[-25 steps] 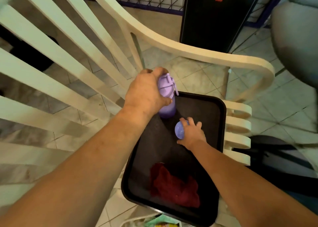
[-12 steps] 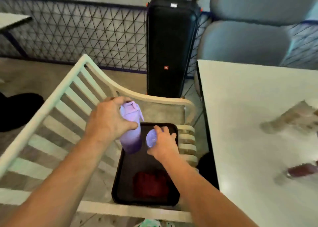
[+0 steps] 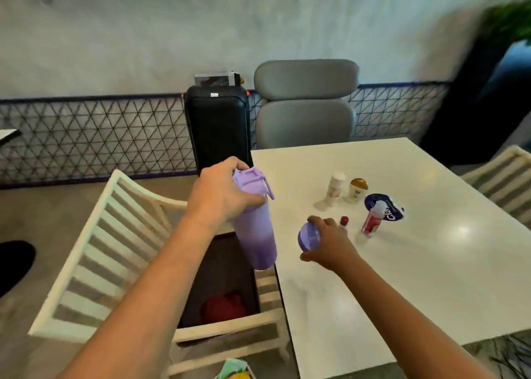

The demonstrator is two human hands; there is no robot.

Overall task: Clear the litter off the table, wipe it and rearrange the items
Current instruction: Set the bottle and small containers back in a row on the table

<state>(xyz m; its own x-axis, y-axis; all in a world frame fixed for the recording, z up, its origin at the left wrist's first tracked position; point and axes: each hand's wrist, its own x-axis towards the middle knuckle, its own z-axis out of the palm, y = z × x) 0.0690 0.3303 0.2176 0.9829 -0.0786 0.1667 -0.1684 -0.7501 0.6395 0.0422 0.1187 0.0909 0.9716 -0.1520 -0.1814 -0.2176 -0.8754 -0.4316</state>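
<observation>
carrying two purple things over to the table [image 3: 431, 263], one in each hand. nearest to me, a scrap of green and yellow litter [image 3: 235, 371] is showing at the bottom edge. my left hand [image 3: 221, 197] is wrapping its fingers round the upper part of the purple bottle [image 3: 255, 229], just under its lid, and the bottle is hanging tilted in the air beside the table's left edge, above the black tray [image 3: 218, 266] on the white slatted chair [image 3: 94, 252]. a red cloth [image 3: 224, 306] is lying in the near end of that tray. my right hand [image 3: 327, 243] is curling its fingers round a small purple cup [image 3: 309, 236], held just above the tabletop. just beyond that hand a small red-capped bottle [image 3: 344, 221] is standing, then a red tube [image 3: 372, 220] beside a round blue lid [image 3: 385, 206], then a white bottle [image 3: 333, 189] and a brown-capped bottle [image 3: 356, 190] near each other. farther back a black speaker [image 3: 218, 128] and a grey chair [image 3: 306, 105] are standing against the mesh fence.

judgement: the step in hand is rearranging, returning items to a tabletop that is looking wiped. next move is calling for lowering the cup flat, then righting the bottle before setting it down clear of the edge.
</observation>
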